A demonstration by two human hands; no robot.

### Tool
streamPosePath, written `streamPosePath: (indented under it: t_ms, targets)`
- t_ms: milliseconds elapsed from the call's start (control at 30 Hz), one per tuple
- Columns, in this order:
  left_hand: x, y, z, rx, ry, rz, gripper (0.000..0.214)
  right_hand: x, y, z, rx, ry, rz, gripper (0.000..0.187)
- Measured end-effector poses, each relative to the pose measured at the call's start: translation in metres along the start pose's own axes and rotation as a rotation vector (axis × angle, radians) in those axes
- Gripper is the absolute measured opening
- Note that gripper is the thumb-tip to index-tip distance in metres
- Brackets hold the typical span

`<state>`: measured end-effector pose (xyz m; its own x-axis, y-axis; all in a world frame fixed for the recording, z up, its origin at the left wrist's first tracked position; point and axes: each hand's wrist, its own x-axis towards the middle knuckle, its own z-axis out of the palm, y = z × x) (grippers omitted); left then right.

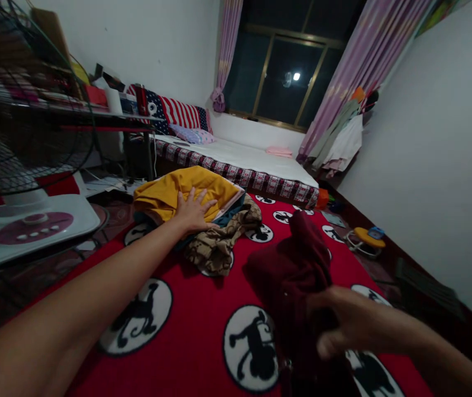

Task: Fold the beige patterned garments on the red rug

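Observation:
My left hand (194,212) lies flat with fingers spread on a mustard-yellow garment (170,190), which tops a loose heap of clothes. Under the yellow cloth show a dark teal piece (234,210) and a tan patterned garment (213,248) that trails toward me. To the right, a dark maroon garment (289,264) with small metal fasteners lies bunched lengthwise on the red bedspread (194,342). My right hand (343,320) is curled at its right side, fabric between thumb and fingers; some fingertips are hidden and slightly blurred.
At left stand a wire-caged fan (46,110) and its white base (33,226), close to my left arm. Behind is a cluttered desk (128,114). A second bed (236,149) lies under the window. A yellow-topped stool (368,237) stands by the right wall.

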<state>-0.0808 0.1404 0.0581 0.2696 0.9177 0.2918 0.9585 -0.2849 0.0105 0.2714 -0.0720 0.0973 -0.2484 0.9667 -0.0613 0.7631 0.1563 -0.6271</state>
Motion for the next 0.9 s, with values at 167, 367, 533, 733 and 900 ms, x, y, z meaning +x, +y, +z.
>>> streamPosePath:
  t_ms: [167, 367, 533, 733, 900]
  targets:
    - [-0.005, -0.002, 0.002, 0.015, -0.002, 0.023, 0.097, 0.084, -0.002, 0.004, -0.418, 0.492, -0.131, 0.071]
    - [-0.014, -0.001, 0.004, 0.035, 0.035, 0.029, 0.093, 0.116, 0.025, 0.049, -0.624, 0.427, 0.096, 0.055]
    - [-0.014, 0.003, -0.005, -0.003, 0.026, 0.003, 0.087, 0.085, -0.012, 0.061, -0.434, 0.399, 0.02, 0.044]
    - [-0.054, 0.032, -0.017, -0.154, -0.073, -0.028, 0.092, 0.056, -0.035, 0.103, -0.238, 0.436, -0.205, 0.045]
    - [-0.09, 0.058, -0.004, -0.106, 0.011, 0.037, 0.099, 0.059, -0.025, 0.096, -0.03, 0.387, -0.175, 0.042]
